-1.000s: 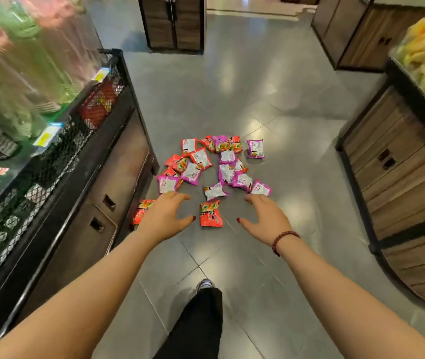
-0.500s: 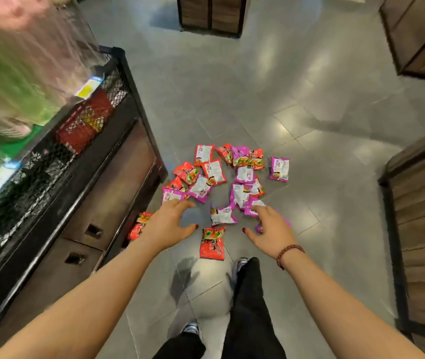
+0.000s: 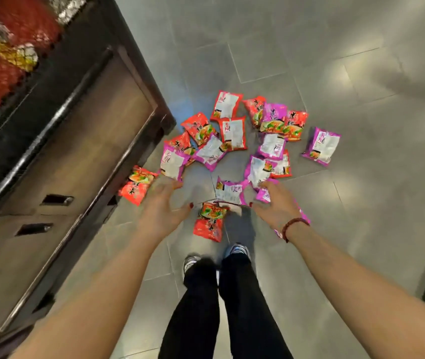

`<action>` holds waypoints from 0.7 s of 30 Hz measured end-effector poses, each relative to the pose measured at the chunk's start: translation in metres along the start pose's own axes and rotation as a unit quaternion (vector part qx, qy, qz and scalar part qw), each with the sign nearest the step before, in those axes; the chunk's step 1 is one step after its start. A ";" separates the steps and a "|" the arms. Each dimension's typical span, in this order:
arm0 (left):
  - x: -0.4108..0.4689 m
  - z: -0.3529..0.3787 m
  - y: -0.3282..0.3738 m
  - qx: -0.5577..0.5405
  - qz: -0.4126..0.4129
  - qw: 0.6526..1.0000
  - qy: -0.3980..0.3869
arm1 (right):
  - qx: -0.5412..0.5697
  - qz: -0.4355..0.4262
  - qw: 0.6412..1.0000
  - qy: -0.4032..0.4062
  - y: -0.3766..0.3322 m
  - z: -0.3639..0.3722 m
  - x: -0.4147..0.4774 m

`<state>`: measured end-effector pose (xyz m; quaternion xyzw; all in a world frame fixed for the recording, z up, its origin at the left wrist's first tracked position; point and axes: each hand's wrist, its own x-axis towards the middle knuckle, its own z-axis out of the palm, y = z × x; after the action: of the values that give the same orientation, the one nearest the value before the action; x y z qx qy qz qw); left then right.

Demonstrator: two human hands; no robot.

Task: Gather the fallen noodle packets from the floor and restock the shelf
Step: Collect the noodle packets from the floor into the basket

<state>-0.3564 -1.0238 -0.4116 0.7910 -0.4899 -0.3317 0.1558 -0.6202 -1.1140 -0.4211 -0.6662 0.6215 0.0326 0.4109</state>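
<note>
I am bent over the grey tiled floor with both arms stretched down. My left hand is spread, fingers apart, and holds nothing. My right hand, with a bead bracelet at the wrist, is spread the same way above a purple packet; I cannot tell whether it touches it.

The noodle packets lie flat in a loose scatter just past my fingertips, red and purple ones mixed, some face up, some showing their white backs, several overlapping. The red packet nearest my shoes lies between my hands, face up, its long axis running away from me with a slight lean to the right. Just beyond it a white-backed packet lies crosswise. Another red packet sits against the foot of the dark shelf on my left, tilted diagonally. One purple packet lies apart on the right, back up, leaning rightwards.
</note>
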 end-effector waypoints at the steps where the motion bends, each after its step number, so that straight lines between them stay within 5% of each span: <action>1: 0.013 0.017 -0.008 -0.019 -0.021 1.000 -0.002 | 0.007 0.007 1.000 -0.003 0.010 0.011 0.019; 7: 0.081 0.133 -0.082 -0.071 -0.069 0.995 -0.012 | 0.003 0.014 0.999 -0.049 0.073 0.106 0.131; 21: 0.150 0.384 -0.266 -0.048 -0.135 0.984 -0.107 | -0.107 -0.041 0.993 0.026 0.197 0.307 0.303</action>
<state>-0.3926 -0.9998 -0.8998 0.8014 -0.3760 -0.4556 0.0933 -0.5768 -1.1545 -0.8911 -0.7320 0.5966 0.0646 0.3224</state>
